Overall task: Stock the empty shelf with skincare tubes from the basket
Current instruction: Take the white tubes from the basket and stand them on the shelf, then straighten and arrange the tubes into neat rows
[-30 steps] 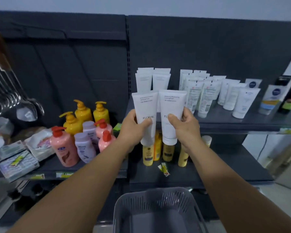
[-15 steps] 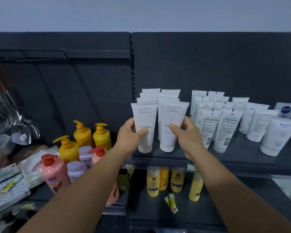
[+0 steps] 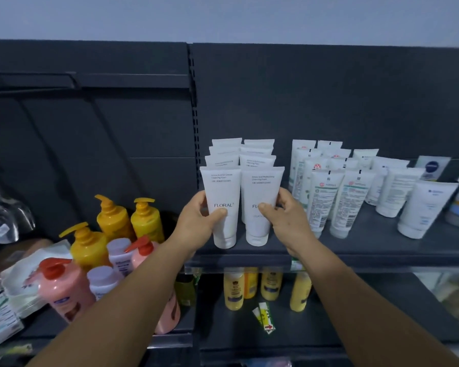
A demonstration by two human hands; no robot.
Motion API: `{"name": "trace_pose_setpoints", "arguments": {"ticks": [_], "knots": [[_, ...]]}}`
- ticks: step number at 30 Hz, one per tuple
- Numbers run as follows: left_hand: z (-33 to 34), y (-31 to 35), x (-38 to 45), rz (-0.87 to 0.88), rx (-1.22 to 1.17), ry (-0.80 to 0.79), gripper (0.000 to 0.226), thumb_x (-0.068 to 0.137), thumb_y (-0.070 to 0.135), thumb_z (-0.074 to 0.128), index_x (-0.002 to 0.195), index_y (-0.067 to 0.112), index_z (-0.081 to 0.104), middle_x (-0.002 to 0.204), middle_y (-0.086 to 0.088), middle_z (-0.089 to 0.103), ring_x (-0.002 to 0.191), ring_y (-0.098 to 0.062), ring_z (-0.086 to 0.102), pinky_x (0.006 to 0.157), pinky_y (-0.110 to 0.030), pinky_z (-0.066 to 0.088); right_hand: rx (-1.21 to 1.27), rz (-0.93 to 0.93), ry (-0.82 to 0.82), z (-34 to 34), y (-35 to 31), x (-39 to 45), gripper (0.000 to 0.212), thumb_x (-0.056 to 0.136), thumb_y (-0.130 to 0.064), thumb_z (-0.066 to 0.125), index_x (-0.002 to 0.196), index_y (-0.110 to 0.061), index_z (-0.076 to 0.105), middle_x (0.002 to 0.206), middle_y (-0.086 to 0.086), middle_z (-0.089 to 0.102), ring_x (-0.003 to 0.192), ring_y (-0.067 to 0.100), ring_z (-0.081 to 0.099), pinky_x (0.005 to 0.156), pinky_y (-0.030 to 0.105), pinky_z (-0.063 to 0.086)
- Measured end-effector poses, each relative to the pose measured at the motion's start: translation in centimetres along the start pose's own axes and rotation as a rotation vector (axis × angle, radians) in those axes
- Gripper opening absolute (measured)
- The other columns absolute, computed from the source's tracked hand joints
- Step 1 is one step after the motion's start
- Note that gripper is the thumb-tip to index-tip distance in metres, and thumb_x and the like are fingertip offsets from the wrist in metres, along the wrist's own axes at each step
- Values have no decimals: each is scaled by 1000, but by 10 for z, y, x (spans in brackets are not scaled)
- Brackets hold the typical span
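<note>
Gripping one white tube each, the left hand (image 3: 200, 221) and right hand (image 3: 284, 217) set them cap-down near the front edge of the dark shelf (image 3: 368, 250) at the frame's centre. Left tube (image 3: 221, 205) and right tube (image 3: 260, 202) stand upright, side by side, in front of two rows of matching tubes (image 3: 243, 154). Green-labelled tubes (image 3: 329, 192) stand just right. Yellow pump bottles (image 3: 127, 221) sit at lower left.

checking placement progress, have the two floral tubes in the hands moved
Yes: the two FLORAL tubes went up and back onto the shelf, now standing in front of the white rows.
</note>
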State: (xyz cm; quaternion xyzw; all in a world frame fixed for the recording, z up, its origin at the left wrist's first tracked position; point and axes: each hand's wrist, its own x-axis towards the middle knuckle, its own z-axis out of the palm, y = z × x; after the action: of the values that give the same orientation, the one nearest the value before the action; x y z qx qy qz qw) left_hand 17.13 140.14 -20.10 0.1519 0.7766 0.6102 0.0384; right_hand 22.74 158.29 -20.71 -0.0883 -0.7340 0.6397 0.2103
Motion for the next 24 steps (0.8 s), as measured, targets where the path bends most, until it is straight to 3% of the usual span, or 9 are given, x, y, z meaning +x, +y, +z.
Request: {"name": "trace_pose_setpoints", "arguments": {"ticks": [5, 8, 10, 15, 24], "knots": [[-11, 5, 3, 29, 93, -42, 49, 80, 29, 75, 120, 27, 46, 113, 10, 57, 108, -12, 55, 90, -31, 49, -120, 26, 89, 3, -16, -7, 53, 84, -21, 70, 131, -21, 45, 124, -6, 57, 112, 11, 57, 96, 33, 49], [-23, 17, 6, 81, 193, 9, 62, 78, 39, 74, 128, 19, 42, 119, 2, 51, 107, -13, 52, 84, -25, 43, -261, -13, 180, 5, -37, -10, 74, 81, -32, 72, 143, -21, 34, 140, -4, 47, 128, 13, 46, 107, 37, 40], [-32, 30, 8, 142, 239, 37, 66, 81, 41, 70, 133, 15, 38, 126, -2, 44, 111, -15, 49, 89, -25, 41, -369, -55, 228, 8, -55, -13, 80, 83, -37, 70, 148, -20, 26, 149, -2, 36, 136, 14, 36, 111, 35, 34], [-53, 61, 20, 287, 320, -21, 62, 87, 43, 61, 137, 16, 36, 135, -4, 34, 127, -16, 40, 102, -26, 33, -622, -173, 243, 17, -100, -11, 72, 90, -39, 59, 150, -19, 24, 156, -1, 25, 143, 16, 23, 113, 31, 23], [-67, 97, 85, 366, 570, -118, 52, 97, 38, 46, 144, 18, 36, 147, -4, 38, 132, -20, 42, 105, -31, 35, -849, -143, 119, 11, -137, 38, 50, 98, -39, 44, 144, -21, 39, 150, -3, 37, 137, 18, 34, 106, 31, 30]]}}
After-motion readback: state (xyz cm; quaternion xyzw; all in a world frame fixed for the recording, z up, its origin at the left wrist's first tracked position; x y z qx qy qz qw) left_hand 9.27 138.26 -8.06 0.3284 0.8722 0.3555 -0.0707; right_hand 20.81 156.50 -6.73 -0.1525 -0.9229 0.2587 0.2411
